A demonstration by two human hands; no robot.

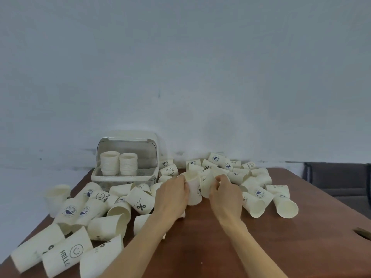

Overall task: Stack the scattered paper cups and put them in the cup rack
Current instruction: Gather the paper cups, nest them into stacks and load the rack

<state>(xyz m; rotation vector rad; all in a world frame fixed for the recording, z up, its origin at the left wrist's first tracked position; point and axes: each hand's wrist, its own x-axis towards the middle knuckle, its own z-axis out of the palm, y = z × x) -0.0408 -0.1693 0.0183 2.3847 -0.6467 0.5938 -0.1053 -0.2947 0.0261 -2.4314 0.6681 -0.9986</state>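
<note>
- Wall (180, 67): pale, blue-grey, filling the upper part of the head view behind the table.
- Table (230, 247): dark brown wood, running from the near edge back to the wall.
- Dark seat (337, 177): grey, beyond the table's far right corner, partly cut off by the frame.
- Cup rack (124, 178): cream plastic box at the far left of the table, against the wall, its clear domed lid raised; two upright stacks of cups (119, 164) stand side by side inside.
- Scattered paper cups (70, 255): cream, many lying on their sides, in a heap left of the arms and another to the right and behind the hands; prints include "HELLO" with a smiley, a percent sign and a round blue emblem.
- Left hand (172, 197): fingers curled round an upright cup (193, 189) at the table's middle, gripping its left side.
- Right hand (225, 194): fingers curled round a second, tilted cup (206, 182) just beside the first, the two cups touching.
- Small dark object (363, 232): at the table's right edge, too cropped to identify.
</note>
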